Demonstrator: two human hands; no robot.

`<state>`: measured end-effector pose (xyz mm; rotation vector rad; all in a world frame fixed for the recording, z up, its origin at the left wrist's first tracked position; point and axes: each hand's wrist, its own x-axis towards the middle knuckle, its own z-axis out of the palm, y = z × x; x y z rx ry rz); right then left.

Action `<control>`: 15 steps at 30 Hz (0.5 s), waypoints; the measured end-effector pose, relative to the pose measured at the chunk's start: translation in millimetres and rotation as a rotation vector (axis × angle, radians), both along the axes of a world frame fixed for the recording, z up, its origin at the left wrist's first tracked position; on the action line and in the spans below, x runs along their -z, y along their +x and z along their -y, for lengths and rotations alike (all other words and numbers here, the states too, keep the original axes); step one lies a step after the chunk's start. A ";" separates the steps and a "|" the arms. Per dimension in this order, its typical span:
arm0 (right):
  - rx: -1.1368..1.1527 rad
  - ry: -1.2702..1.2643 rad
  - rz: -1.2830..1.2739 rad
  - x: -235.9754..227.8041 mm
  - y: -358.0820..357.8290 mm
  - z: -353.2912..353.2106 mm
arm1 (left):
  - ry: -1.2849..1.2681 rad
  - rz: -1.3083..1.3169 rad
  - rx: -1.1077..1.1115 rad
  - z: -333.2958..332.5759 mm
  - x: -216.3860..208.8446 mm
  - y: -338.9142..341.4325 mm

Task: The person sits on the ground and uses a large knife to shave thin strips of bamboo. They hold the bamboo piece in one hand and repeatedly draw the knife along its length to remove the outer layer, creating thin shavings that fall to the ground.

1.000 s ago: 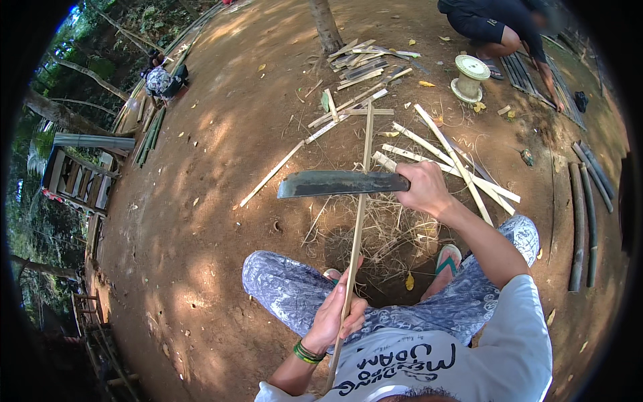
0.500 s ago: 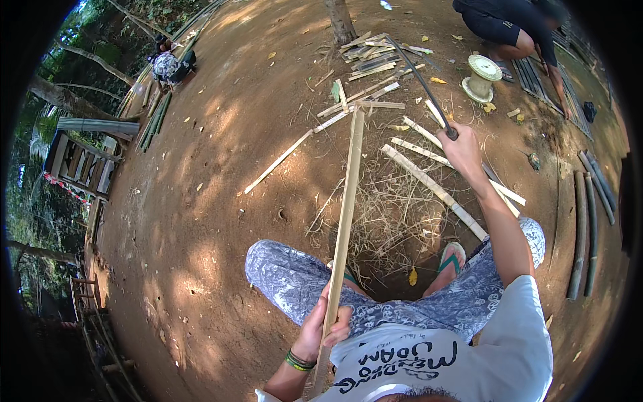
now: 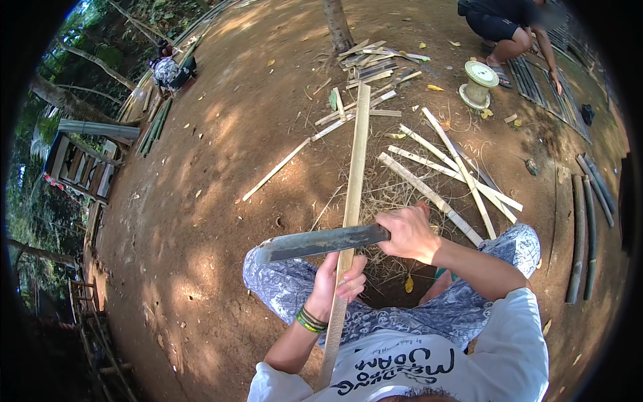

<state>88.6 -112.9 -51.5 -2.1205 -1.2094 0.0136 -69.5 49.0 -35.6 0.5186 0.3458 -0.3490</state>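
A long pale bamboo strip [image 3: 356,161] runs from against my shirt out over the ground. My left hand [image 3: 337,280] is closed around its lower part, with bracelets on the wrist. In my right hand [image 3: 410,232] is the handle of a machete [image 3: 321,242], the grip hidden by my fingers. Its broad dark blade lies across the strip, just beyond my left hand, with the tip pointing left over my knee. Fibre shavings [image 3: 385,201] are scattered on the ground between my legs.
Several split bamboo strips [image 3: 435,194] lie ahead right, and a pile [image 3: 372,63] sits by the tree trunk [image 3: 338,27]. A cable spool [image 3: 478,86] stands beyond. A crouching person [image 3: 499,27] reaches toward a slatted bamboo panel [image 3: 546,94]. Dark poles [image 3: 583,234] lie right; another person [image 3: 171,70] crouches far left.
My right hand has brought the machete down and toward me, from pointing away to lying across the strip. My left hand has shifted slightly up and right, still gripping the strip.
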 end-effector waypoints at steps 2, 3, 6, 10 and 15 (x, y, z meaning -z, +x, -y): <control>0.087 0.027 0.017 -2.7 7.4 0.7 | 0.004 -0.025 0.016 3.5 -1.5 -4.3; 0.118 0.004 -0.002 -5.1 13.9 1.2 | 0.035 -0.009 0.046 5.5 -2.8 -8.9; 0.163 -0.035 0.074 -11.5 32.2 6.9 | 0.139 -0.028 0.075 11.0 -13.1 -17.2; 0.195 -0.009 0.082 -1.7 42.6 6.2 | 0.211 -0.069 0.084 12.9 -16.5 -28.3; 0.306 -0.055 0.004 -1.5 71.0 12.8 | 0.203 -0.008 0.116 14.0 -13.8 -54.9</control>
